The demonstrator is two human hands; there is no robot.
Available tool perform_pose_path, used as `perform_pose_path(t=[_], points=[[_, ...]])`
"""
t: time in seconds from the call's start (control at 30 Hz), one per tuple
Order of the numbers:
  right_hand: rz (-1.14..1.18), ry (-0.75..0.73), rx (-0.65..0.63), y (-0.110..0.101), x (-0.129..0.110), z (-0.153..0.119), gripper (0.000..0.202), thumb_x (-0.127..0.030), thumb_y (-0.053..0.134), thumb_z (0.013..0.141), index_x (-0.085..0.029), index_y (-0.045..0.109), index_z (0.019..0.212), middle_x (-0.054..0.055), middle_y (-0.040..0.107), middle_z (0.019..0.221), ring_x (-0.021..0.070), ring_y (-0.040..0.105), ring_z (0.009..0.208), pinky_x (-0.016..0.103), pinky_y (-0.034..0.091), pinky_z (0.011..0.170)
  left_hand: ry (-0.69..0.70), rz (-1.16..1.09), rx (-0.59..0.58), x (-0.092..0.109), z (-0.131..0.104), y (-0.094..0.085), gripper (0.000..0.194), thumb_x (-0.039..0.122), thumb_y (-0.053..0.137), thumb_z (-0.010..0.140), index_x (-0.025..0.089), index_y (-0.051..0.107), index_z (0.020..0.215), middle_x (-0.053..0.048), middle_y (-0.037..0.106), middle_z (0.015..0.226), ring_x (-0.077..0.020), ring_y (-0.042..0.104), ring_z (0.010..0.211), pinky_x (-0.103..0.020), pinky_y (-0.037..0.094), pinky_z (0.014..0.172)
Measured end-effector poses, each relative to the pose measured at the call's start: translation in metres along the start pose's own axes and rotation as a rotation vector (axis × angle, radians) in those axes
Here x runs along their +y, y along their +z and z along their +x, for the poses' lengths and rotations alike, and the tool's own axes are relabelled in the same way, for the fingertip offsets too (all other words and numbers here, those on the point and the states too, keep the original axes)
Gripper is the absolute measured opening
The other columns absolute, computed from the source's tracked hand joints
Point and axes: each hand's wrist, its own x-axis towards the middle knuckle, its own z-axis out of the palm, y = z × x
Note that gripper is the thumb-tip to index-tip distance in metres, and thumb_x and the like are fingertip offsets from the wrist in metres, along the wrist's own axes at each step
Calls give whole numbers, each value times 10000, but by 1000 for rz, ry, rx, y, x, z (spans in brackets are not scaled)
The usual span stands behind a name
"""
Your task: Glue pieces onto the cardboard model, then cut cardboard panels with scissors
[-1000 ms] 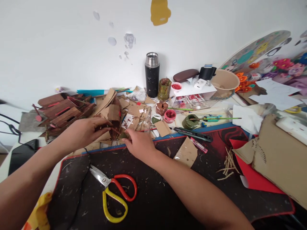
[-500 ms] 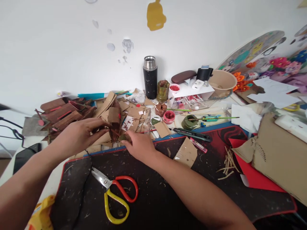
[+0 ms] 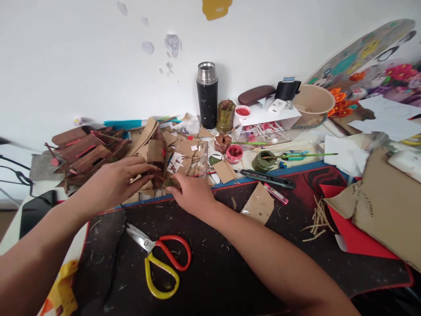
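My left hand is bent at the lower left of a small brown cardboard model, thumb and fingertips drawn close together. A thin reddish-brown strip shows by those fingertips; what they grip is too small to make out. Close by on the right, my right hand pinches a small dark-green piece between thumb and fingers. Part of that piece is hidden by the hand. Scissors with one red and one yellow handle lie on the dark mat, nearer to me, blades parted.
Brown cardboard models are heaped at the left, beside cardboard scraps. Behind stand a black flask and paint pots. A utility knife lies along the mat's back edge. Cardboard and red paper fill the right.
The view has tipped slightly down, so the back items sit higher in the picture. Both hands stay by the small model, having shifted only a little.
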Motion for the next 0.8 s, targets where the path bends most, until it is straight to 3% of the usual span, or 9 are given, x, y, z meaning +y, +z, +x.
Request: perform_pose_path(t=[0.8], points=[[4,0,-8,-1,-1,0,340,-423,599,1092,-205,668,1344,85,832,1057,286,786,993,368,523,815,13,13,-18,-1,-4,2,417,481,446,1096,253,790,1158,-47,797,1104,-241,726,1072,-349,545,921]])
